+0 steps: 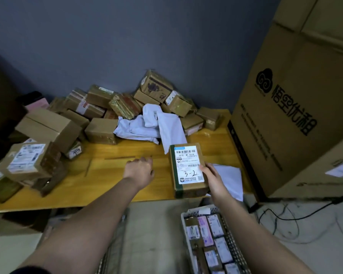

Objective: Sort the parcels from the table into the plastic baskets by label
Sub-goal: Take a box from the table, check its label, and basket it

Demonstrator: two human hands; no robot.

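right hand [213, 178]: gripping a small box [187, 169] by its right edge, thumb over the label corner, holding it at the table's near edge
box: brown, green tape along the left side, white label facing up with "3-2" scrawled on it
left hand [140, 171]: holding nothing, hovering palm-down over the bare wood left of the box, fingers loosely curled
table [107, 175]: yellowish wood, parcels [99, 107] heaped along the back and left, against a grey wall
cloth [151, 121]: pale rumpled thing lying on the pile, just behind the box
basket [232, 242]: perforated plastic, on the floor under the right arm, labelled parcels lined up inside
carton [297, 107]: huge, standing right of the table, black print on the side
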